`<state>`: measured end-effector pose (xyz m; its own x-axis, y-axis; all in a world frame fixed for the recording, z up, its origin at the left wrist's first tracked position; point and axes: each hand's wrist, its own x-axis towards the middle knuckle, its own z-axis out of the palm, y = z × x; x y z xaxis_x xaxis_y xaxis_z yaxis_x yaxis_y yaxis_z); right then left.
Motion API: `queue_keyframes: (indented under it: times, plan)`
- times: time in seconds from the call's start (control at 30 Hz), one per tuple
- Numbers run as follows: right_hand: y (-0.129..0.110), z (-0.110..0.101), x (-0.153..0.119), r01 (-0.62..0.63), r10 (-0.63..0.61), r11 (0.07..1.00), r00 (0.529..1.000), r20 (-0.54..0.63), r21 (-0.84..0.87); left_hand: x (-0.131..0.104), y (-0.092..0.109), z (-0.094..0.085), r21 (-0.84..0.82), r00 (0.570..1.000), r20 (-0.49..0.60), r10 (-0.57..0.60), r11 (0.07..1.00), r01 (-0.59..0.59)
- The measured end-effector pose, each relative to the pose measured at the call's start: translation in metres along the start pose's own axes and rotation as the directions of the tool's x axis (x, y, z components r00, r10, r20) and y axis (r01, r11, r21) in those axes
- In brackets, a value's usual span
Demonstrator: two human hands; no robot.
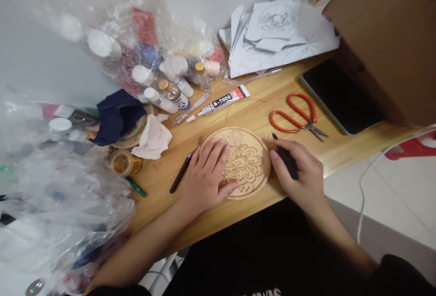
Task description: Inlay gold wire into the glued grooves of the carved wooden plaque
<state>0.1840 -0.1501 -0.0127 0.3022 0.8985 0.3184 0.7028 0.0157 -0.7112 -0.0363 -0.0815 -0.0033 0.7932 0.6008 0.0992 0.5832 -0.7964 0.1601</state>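
A round wooden plaque (243,162) with a flower outlined in gold wire lies on the table in front of me. Spread flat over its left side is my left hand (207,173), fingers apart, covering part of the pattern. My right hand (301,173), just off the plaque's right edge, is closed round black tweezers (286,157) whose tips point up and left. A dark slim-handled tool (184,169) lies beside my left hand. Beyond the plaque rests a tube of B-7000 glue (223,101), and a thin loose gold wire (231,109) curls near it.
Red-handled scissors (294,114) and a phone (340,96) lie at the right, by a cardboard box (388,46). Small bottles (173,94) and plastic bags (68,196) crowd the left. A wire spool (126,163) stands by a crumpled cloth (153,137). Drawn papers (259,55) lie behind.
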Motion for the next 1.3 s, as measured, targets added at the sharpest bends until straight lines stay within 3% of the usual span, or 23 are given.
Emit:
queue_keyframes:
  times: [0.23,0.37,0.5,0.63,0.73,0.87,0.93,1.0,1.03,1.13,1.3]
  plan:
    - [0.0,0.002,-0.001,-0.002,0.003,1.0,1.0,-0.005,0.028,-0.004,-0.002,0.0,-0.051,0.998,-0.06,0.016,0.998,-0.019]
    - [0.002,0.0,-0.002,-0.006,0.007,0.997,1.0,-0.019,0.078,-0.006,-0.004,-0.002,-0.155,0.965,-0.261,-0.027,0.988,-0.014]
    - [0.008,-0.009,-0.002,-0.038,0.017,0.934,0.998,0.062,0.355,0.0,-0.009,-0.01,-0.21,0.883,-0.452,-0.127,0.977,0.033]
    - [0.015,-0.022,0.003,-0.118,0.02,0.861,0.98,0.198,0.495,0.01,-0.016,-0.025,-0.185,0.871,-0.467,-0.15,0.98,0.07]
    - [0.019,-0.028,0.017,-0.132,0.06,0.897,0.982,0.18,0.422,0.013,-0.02,-0.034,-0.168,0.867,-0.454,-0.206,0.975,0.144]
    - [0.02,-0.029,0.057,-0.04,-0.019,0.956,0.981,0.194,0.292,0.013,-0.024,-0.035,-0.111,0.875,-0.431,-0.22,0.975,0.191]
    - [0.018,-0.027,0.085,0.023,-0.039,0.997,0.967,0.253,0.067,0.013,-0.024,-0.031,-0.065,0.898,-0.396,-0.192,0.981,0.182]
    - [0.016,-0.021,0.113,0.125,-0.039,0.958,0.949,0.312,-0.258,0.012,-0.024,-0.027,-0.014,0.919,-0.358,-0.163,0.986,0.169]
    - [0.015,-0.017,0.126,0.146,-0.039,0.939,0.945,0.326,-0.312,0.011,-0.024,-0.025,0.009,0.927,-0.342,-0.153,0.986,0.166]
    - [0.016,0.001,0.152,0.204,-0.056,0.908,0.925,0.375,-0.365,0.008,-0.023,-0.021,0.054,0.948,-0.286,-0.138,0.986,0.16]
    - [0.032,0.024,0.165,0.286,-0.098,0.873,0.897,0.432,-0.396,0.0,-0.019,-0.016,0.07,0.974,-0.182,-0.139,0.986,0.154]
